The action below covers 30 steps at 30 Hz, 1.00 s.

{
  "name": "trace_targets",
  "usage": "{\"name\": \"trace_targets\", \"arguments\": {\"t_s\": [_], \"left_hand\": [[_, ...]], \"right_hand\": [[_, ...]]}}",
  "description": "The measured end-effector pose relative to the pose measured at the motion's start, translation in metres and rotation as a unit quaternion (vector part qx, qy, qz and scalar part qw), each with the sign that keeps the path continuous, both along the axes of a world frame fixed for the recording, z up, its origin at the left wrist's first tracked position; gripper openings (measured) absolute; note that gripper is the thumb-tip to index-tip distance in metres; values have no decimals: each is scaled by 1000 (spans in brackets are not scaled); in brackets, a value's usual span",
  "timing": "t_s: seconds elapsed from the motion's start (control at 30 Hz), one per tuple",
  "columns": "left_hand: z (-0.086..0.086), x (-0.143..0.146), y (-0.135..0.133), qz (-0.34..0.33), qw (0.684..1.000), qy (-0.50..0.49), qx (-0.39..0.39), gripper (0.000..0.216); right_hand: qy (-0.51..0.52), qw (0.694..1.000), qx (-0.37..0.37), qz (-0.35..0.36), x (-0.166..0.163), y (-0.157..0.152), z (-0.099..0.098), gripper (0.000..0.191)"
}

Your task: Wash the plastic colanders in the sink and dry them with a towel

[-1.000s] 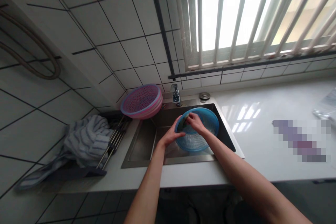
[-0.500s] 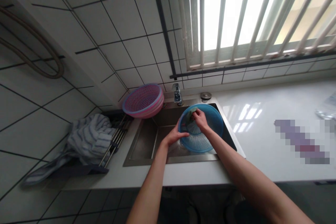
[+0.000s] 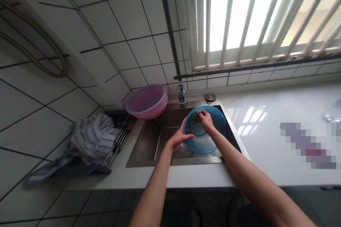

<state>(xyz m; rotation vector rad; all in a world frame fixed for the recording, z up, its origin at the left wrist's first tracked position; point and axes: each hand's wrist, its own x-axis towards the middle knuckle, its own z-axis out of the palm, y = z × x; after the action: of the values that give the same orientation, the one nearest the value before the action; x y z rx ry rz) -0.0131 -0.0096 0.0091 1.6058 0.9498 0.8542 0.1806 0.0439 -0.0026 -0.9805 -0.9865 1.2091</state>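
Note:
A round blue plastic basket (image 3: 218, 124) with slotted sides is held tilted over the right part of the steel sink (image 3: 149, 145). My left hand (image 3: 179, 135) grips its left rim, the thumb lying on the inside and the other fingers hidden behind the wall. Inside the basket, my right hand (image 3: 205, 120) is closed on a green scouring pad (image 3: 198, 112) against the upper left inner wall. Only part of the pad shows past the fingers.
Pink stacked baskets (image 3: 147, 103) rest at the sink's back left corner, beside a chrome faucet (image 3: 181, 95). A metal drain strainer (image 3: 210, 97) lies behind the sink. To the left, a striped cloth (image 3: 94, 134) is heaped by a metal rack (image 3: 117, 145). White counter (image 3: 262, 145) extends right.
My right hand and the green pad have shifted slightly within the basket. My left hand keeps its grip on the rim. The whole view has moved a little.

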Motion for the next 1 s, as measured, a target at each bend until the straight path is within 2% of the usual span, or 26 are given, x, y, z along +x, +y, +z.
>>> {"name": "trace_targets", "arguments": {"t_s": [0.07,0.13,0.23,0.3,0.43,0.5,0.53,0.6,0.67,0.73,0.77,0.8,0.87,0.93,0.97,1.0], "left_hand": [[5,-2,-2,10,1000,8,-11,112],[9,-6,-4,32,998,3,-47,96],[10,-11,-5,74,993,-14,-93,73],[7,-12,-4,82,992,-22,-98,77],[-5,-15,2,53,995,-15,-84,98],[-10,-18,4,40,995,11,-92,98],[-11,-19,5,36,995,18,-94,99],[-10,-19,5,28,996,12,-80,106],[-8,-17,5,20,998,-6,-59,115],[-7,-14,3,11,999,-19,-47,118],[-7,-13,3,6,999,-20,-45,118],[-7,-13,3,4,999,-17,-47,117],[-9,-15,3,3,998,3,-68,112],[-11,-20,5,4,995,25,-93,106],[-11,-23,7,6,995,31,-96,106],[-11,-25,8,8,995,32,-90,106]], "right_hand": [[-24,997,18,74,-6,-5,0,34],[-60,988,49,134,-13,-11,0,30],[-99,980,80,154,-17,-14,2,25],[-112,973,95,177,-18,-16,2,24],[-142,929,101,328,-24,-25,-3,24],[-152,915,87,363,-28,-28,-6,23],[-152,919,86,353,-28,-27,-7,23],[-142,945,91,281,-25,-21,-8,23],[-112,978,83,156,-18,-11,-6,27],[-78,994,56,48,-12,-4,-5,32],[-69,996,47,24,-11,-3,-4,34],[-72,996,48,32,-11,-5,-4,33],[-115,981,77,137,-16,-12,-6,28],[-176,938,112,278,-23,-22,-10,20],[-202,917,122,322,-27,-25,-12,18],[-218,907,125,338,-29,-27,-14,17]]}}
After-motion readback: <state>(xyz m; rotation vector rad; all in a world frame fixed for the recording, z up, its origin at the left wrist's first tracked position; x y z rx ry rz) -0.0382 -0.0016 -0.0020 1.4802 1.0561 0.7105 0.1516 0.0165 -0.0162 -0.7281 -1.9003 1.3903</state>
